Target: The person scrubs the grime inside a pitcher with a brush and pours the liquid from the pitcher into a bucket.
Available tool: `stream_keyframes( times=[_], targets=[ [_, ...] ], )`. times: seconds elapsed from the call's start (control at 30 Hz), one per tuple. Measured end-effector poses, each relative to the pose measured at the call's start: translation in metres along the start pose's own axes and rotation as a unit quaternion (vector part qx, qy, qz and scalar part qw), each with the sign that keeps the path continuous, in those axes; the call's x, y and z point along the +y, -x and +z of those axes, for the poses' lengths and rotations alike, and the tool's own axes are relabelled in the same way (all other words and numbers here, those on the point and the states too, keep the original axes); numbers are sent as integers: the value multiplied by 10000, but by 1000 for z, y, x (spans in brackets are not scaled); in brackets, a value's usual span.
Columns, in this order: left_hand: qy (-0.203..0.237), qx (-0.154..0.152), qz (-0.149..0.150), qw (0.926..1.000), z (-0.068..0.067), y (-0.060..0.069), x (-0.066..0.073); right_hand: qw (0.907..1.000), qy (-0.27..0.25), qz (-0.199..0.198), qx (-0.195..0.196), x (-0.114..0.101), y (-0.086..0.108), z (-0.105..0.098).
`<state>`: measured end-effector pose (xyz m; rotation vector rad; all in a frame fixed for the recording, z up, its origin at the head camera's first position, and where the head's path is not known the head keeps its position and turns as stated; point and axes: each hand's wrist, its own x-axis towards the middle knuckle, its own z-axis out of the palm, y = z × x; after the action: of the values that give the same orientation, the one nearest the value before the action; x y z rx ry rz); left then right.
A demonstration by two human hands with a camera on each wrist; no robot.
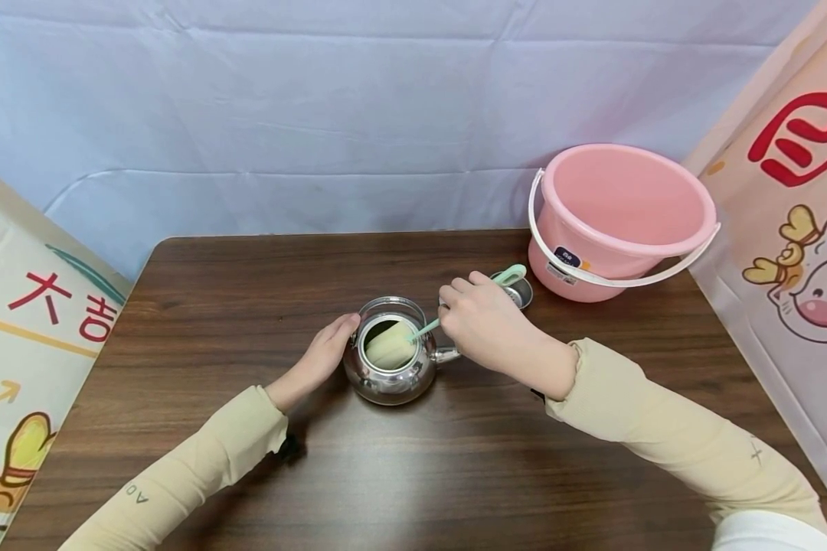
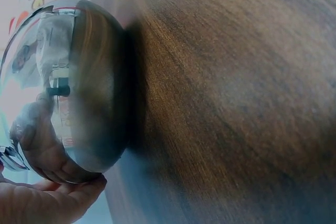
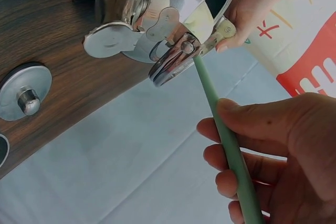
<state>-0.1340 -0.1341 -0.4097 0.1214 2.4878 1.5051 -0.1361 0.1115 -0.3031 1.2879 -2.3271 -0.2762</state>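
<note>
A shiny steel kettle (image 1: 390, 383) stands lidless on the table, its spout pointing right and its handle beside the round mouth. My left hand (image 1: 327, 352) holds the kettle's left side, with fingers spread along the curved body. A sponge bottle brush (image 3: 224, 140) with a thin green handle leans into the mouth; its pale yellow head (image 1: 389, 346) shows inside. Thumb and fingers of my right hand (image 1: 485, 325) grip the brush handle to the right of the kettle. Past that hand lies the metal lid (image 3: 16, 95), knob upward, partly hidden in the head view.
A pink bucket (image 1: 558, 268) with a white bail handle stands at the table's back right corner. The dark wood table (image 1: 400, 474) meets a pale blue cloth (image 1: 317, 115) behind. Printed banners (image 1: 813, 291) hang at both sides.
</note>
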Motion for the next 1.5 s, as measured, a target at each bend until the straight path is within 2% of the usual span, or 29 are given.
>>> stream_keyframes(
  times=[0.57,0.83,1.07,1.5],
  targets=[
    [5,45,90,9999,1,-1,-1,10000,-66,-54,-3,-7,-1,-5],
    [56,133,-58,9999,2,-1,0,9999,-33,-112,-57,-11,-3,-7],
    [75,25,35,10000,1,0,1,9998,-31,-185,97,-18,-7,-6],
    [72,99,83,9999,1,0,0,9996,1,-256,120,-26,-16,-4]
  ],
)
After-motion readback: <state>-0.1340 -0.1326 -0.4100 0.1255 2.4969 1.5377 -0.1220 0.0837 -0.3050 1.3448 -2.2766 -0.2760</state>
